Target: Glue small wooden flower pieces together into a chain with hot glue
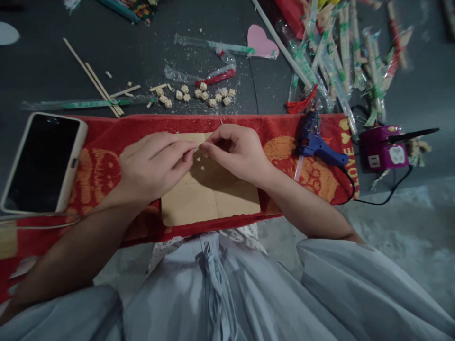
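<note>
Filling most of the view, a dark grey surface stands above a mottled pale floor, which shows beyond its near edge. Along that edge lies a red towel with orange patterns and LOVE lettering. Transparent-wrapped sticks lie heaped toward the far right. On the towel, near the middle of the near edge, rests a tan sheet; a dark-screened phone lies toward the left edge. The left hand and right hand meet above the sheet, their fingers pinched together on a tiny pale piece, mostly hidden. A blue glue gun sits on the towel's right end, just beside a purple box. Farther back are a pink heart and small cream blocks; tan crumbs dot the sheet.
</note>
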A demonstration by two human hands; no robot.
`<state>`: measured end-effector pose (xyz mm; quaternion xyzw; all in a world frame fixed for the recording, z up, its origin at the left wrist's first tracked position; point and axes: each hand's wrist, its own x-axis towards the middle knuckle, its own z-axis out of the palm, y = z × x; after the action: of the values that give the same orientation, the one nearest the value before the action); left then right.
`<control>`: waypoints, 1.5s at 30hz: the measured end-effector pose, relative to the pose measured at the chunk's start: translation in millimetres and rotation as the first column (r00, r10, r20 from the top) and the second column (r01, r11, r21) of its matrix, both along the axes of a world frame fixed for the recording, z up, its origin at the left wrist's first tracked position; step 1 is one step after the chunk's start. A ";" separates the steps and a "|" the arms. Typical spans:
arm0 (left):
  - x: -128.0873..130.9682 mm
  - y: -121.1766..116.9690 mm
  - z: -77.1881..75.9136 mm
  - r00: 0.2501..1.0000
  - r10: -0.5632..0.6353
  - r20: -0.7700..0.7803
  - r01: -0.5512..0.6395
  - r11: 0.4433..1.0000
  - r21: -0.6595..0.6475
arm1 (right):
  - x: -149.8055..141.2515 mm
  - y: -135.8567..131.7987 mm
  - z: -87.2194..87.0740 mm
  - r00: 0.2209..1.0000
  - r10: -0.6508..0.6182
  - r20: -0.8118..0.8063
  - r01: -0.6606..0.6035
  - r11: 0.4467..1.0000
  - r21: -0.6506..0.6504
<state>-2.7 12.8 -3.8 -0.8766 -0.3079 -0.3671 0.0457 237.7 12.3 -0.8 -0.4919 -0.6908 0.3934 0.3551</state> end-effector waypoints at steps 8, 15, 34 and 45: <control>3.5 -1.1 4.4 1.000 -0.021 -0.013 0.022 1.000 0.021 | -3.2 -0.4 0.3 0.998 0.000 0.061 -0.002 0.999 0.033; 4.2 -6.7 11.1 0.971 0.064 -0.230 -0.061 0.998 0.022 | -5.7 -2.1 5.0 0.995 -0.008 0.101 0.009 1.000 -0.012; -3.2 17.3 17.9 0.771 0.513 -0.378 -0.636 0.648 -0.418 | -1.4 -2.5 5.1 1.000 -0.007 -0.020 0.005 0.996 -0.092; -10.0 15.7 12.5 0.843 0.445 -0.302 -0.533 0.765 -0.362 | 1.4 0.6 2.8 0.996 0.007 -0.089 -0.019 0.991 -0.134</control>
<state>-12.7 28.5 8.7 -0.7849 -0.5938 -0.1752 -0.0250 239.1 12.9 2.0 -0.4923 -0.6495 0.4627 0.3488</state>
